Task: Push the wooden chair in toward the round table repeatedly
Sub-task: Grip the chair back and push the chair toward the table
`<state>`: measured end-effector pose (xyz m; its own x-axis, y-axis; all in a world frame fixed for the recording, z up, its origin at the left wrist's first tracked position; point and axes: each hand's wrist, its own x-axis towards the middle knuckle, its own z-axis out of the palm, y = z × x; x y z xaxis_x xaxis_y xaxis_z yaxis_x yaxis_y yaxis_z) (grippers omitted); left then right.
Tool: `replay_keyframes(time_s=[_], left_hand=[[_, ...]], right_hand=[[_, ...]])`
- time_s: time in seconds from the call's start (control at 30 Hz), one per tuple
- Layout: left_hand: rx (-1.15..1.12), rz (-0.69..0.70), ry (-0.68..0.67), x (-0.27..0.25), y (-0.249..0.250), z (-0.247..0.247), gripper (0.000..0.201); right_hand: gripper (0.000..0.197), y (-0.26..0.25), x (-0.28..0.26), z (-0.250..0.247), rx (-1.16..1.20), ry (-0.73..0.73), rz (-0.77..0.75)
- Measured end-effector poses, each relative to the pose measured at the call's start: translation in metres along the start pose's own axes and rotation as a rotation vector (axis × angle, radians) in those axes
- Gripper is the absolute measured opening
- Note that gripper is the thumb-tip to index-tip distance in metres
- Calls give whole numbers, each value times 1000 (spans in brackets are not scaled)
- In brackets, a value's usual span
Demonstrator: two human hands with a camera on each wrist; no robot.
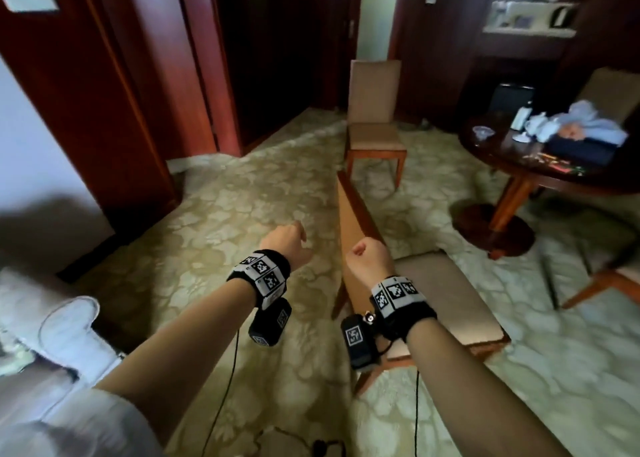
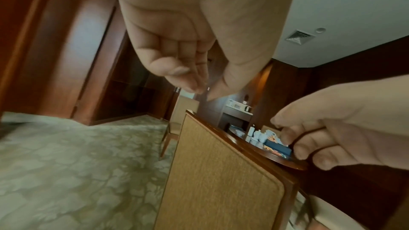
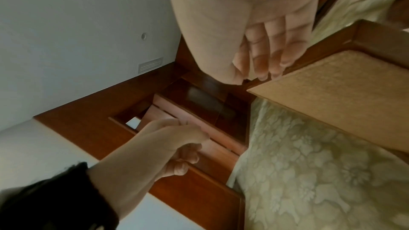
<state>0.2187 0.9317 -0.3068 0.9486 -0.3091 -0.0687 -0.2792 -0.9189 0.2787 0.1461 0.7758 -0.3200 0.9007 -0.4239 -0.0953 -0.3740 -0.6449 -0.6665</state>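
Note:
The wooden chair [image 1: 355, 210] with tan padding stands on the carpet, its seat [image 1: 446, 300] facing the round dark table [image 1: 498, 145] at the right, well short of it. My right hand [image 1: 367, 254] hovers at the top rail of the chair back [image 2: 221, 172], fingers loosely curled and holding nothing; whether the fingertips [image 3: 276, 73] touch the rail is unclear. My left hand [image 1: 289, 238] hangs in the air to the left of the chair back, fingers [image 2: 177, 69] loosely curled, apart from the chair. The right hand [image 2: 332, 134] and the left hand [image 3: 177, 142] each show in the other wrist view.
A second padded chair [image 1: 375, 110] stands farther back near the doorway. A third chair [image 1: 606, 276] sits at the right beside the table leg [image 1: 509, 203]. The table carries cups, a bottle and cloth [image 1: 588, 124]. White bedding [image 1: 52, 318] lies at the left. Dark wood doors line the far wall.

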Motion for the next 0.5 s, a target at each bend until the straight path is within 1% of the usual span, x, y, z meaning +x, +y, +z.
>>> replay_keyframes(time_s=[0.03,0.07,0.13,0.2,0.23,0.3,0.37,0.4,0.47,0.5], left_hand=[[-1,28,-30,14,-3,3,32],[5,70,-66,32,-7,7,36],[26,141,-134,64,-14,14,48],[38,212,-178,88,-17,20,60],[47,273,-203,105,-20,22,64],[65,379,-237,132,-20,22,69],[70,457,-254,151,-18,21,69],[63,506,-267,165,-15,20,71],[36,586,-272,188,-12,24,81],[30,624,-263,199,-11,28,86]], right_hand=[[6,2,6,6,-6,10,32],[9,2,15,13,-7,30,82],[22,1,33,25,-4,77,178],[30,-2,47,33,7,105,246],[36,-4,57,39,18,127,298],[52,-8,68,46,2,155,419],[64,-9,74,52,-58,221,519],[65,-10,78,55,-102,272,573],[65,-12,81,61,-179,360,640],[65,-11,83,63,-195,376,667]])
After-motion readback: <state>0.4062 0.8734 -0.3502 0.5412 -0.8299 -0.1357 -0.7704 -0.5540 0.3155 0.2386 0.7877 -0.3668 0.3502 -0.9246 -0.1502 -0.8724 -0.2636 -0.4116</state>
